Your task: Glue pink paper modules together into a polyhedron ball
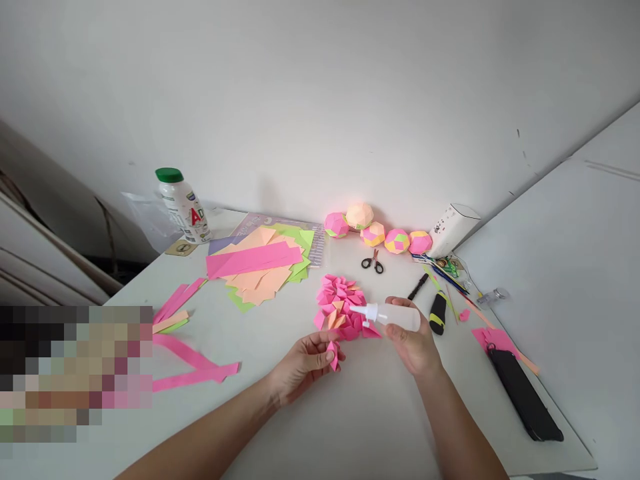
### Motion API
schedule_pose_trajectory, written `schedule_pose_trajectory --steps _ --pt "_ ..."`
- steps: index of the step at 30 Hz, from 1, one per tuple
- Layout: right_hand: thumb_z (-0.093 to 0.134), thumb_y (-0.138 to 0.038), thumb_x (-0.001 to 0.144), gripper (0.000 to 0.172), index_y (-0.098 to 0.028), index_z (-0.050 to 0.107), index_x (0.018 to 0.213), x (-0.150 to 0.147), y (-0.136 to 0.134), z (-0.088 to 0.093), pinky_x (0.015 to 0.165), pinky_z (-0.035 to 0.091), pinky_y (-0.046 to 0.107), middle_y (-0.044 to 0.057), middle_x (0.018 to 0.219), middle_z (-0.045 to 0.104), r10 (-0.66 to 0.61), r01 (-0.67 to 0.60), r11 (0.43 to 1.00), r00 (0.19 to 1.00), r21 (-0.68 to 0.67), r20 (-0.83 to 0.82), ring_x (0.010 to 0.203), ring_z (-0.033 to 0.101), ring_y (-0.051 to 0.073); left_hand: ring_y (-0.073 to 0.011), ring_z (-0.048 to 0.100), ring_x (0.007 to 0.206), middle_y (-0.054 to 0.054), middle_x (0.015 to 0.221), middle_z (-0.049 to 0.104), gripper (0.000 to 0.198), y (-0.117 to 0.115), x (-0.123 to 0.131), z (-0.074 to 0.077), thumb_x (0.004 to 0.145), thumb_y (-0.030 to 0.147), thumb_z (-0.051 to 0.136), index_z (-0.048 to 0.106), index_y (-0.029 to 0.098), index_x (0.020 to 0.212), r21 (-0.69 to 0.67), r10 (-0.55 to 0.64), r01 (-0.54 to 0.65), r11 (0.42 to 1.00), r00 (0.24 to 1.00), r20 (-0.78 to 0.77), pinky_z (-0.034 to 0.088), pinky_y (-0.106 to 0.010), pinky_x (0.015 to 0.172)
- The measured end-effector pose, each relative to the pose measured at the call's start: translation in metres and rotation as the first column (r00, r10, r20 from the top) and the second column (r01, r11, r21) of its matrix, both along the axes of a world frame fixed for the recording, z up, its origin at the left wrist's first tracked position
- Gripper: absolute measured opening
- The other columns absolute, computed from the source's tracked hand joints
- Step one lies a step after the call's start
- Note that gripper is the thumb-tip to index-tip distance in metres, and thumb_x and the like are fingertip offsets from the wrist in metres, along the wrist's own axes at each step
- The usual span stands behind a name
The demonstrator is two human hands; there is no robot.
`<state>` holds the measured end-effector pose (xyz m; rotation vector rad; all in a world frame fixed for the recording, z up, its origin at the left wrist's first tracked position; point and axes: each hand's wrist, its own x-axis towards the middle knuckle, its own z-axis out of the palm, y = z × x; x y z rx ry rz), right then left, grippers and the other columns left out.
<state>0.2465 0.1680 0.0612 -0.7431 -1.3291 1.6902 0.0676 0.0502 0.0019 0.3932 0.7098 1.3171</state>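
My left hand (311,360) pinches a small pink folded paper piece (333,357) between thumb and fingers, low over the table. In my right hand (414,343) is a white glue bottle (397,316), held on its side with the narrow nozzle pointing left. Just beyond both hands lies a heap of folded paper pieces (343,297), mostly pink with a few peach ones. The nozzle tip overlaps the heap in view; whether it touches any piece I cannot tell.
Behind the heap are small scissors (373,262) and several faceted paper balls (397,241). Paper sheets (255,263) and a green-capped bottle (184,207) stand left; pink strips (200,373) lie nearer. At right are a box cutter (438,313), a white paper tube (453,230) and a black case (525,393).
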Motion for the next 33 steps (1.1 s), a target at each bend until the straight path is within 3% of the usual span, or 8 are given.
schedule_pose_trajectory --steps 4,10,19,27,33 --pt "0.081 -0.032 0.061 0.037 -0.025 0.062 0.093 0.002 -0.009 -0.009 0.060 0.046 0.028 0.006 0.103 0.058 0.113 -0.123 0.983 0.991 0.138 0.077 0.083 0.055 0.019 -0.0123 0.057 0.062 -0.002 0.069 0.063 0.023 0.000 -0.003 -0.009 0.064 0.019 0.078 0.068 0.015 0.084 0.013 -0.059 0.058 0.998 0.995 0.081 0.044 -0.027 0.066" --pt "0.067 -0.039 0.079 0.028 -0.025 0.054 0.100 0.003 -0.014 -0.022 0.051 0.041 0.027 0.007 0.097 0.061 0.186 -0.190 0.957 0.982 0.219 0.039 0.061 0.051 0.012 -0.0168 0.061 0.075 -0.006 0.073 0.064 0.009 0.002 0.000 -0.013 0.070 0.017 0.073 0.067 0.012 0.076 -0.012 -0.175 0.180 0.984 0.970 0.171 0.048 -0.032 0.075" --pt "0.067 -0.044 0.078 0.031 -0.024 0.052 0.097 -0.005 -0.022 -0.031 0.045 0.037 0.023 0.007 0.091 0.063 0.239 -0.246 0.957 0.969 0.157 0.057 0.055 0.048 0.010 -0.0131 0.060 0.061 -0.005 0.067 0.066 0.009 0.001 0.000 -0.015 0.069 0.018 0.075 0.067 0.012 0.071 -0.060 -0.123 0.137 0.989 0.973 0.198 0.048 -0.029 0.066" --pt "0.066 -0.045 0.078 0.031 -0.024 0.053 0.096 -0.006 -0.023 -0.030 0.047 0.037 0.024 0.006 0.086 0.066 0.229 -0.240 0.957 0.970 0.165 0.083 0.058 0.051 0.012 -0.0143 0.062 0.067 -0.005 0.070 0.066 0.010 0.000 0.001 -0.015 0.070 0.019 0.074 0.070 0.010 0.073 -0.031 -0.136 0.144 0.989 0.973 0.185 0.047 -0.028 0.072" --pt "0.067 -0.043 0.079 0.030 -0.023 0.054 0.097 -0.004 -0.023 -0.031 0.049 0.039 0.024 0.005 0.086 0.066 0.207 -0.226 0.954 0.972 0.197 0.109 0.056 0.050 0.011 -0.0218 0.064 0.084 -0.008 0.079 0.067 0.012 -0.001 0.001 -0.012 0.073 0.023 0.072 0.067 0.011 0.073 -0.036 -0.159 0.168 0.985 0.970 0.186 0.048 -0.039 0.082"
